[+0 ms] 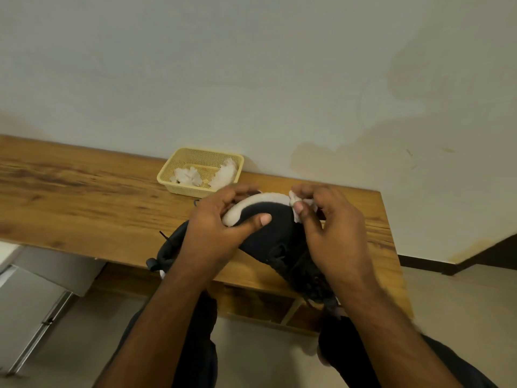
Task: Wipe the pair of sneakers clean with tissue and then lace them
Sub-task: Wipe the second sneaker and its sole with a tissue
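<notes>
Left hand [221, 233] is closed around the toe of the black sneaker [268, 236], thumb on the upper, fingers over the white sole rim. Right hand [330, 233] pinches a tissue [293, 201] against that rim. The sneaker overhangs the wooden table [84, 197] near edge; the yellow basket [179, 175] stands just behind it, against the wall.

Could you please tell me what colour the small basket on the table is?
The basket is pale yellow, seen in the head view.

Basket [167, 179] behind sneaker [268, 236] on table [70, 197]
</notes>
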